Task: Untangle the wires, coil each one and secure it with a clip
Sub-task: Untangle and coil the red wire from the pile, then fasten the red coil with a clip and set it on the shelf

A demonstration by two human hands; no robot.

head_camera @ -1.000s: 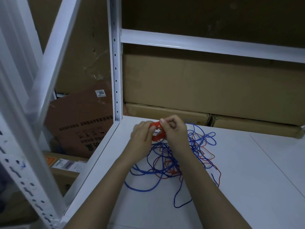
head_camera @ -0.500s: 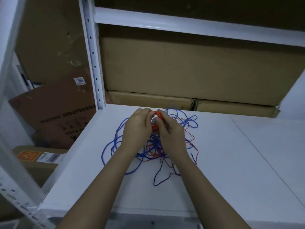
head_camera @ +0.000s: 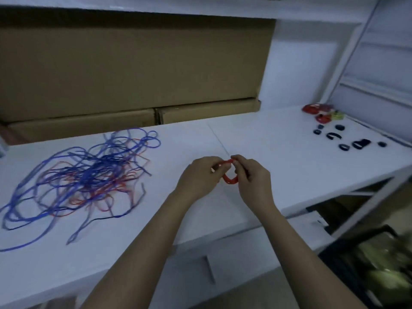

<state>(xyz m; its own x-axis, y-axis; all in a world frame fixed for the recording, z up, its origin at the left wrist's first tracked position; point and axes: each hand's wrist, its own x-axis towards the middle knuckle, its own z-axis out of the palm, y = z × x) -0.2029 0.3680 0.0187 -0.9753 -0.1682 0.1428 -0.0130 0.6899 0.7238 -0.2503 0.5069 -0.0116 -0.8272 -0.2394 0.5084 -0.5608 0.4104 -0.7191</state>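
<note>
While both hands hover over the middle of the white shelf surface (head_camera: pixel 256 134), a small coil of red wire (head_camera: pixel 229 178) hangs between them, lifted clear of the shelf. The left hand (head_camera: pixel 198 177) pinches the coil's left side with curled fingers, and the right hand (head_camera: pixel 253 177) pinches its top and right side between thumb and fingertips, so both hands are closed on the same loop. Well apart to the left, a loose tangle of blue and red wires (head_camera: pixel 89 177) sprawls flat across the shelf, its strands crossing each other with several long blue loops trailing toward the front edge. At the far right end of the shelf lie several small black clips (head_camera: pixel 344 146), scattered near one another, and just behind them sits a cluster of finished red coils (head_camera: pixel 316 109) with a small yellow-green item (head_camera: pixel 337 115) beside it. Large brown cardboard boxes (head_camera: pixel 133 70) stand against the back of the shelf, behind the tangle. A white metal shelf upright (head_camera: pixel 347 54) rises at the right.
</note>
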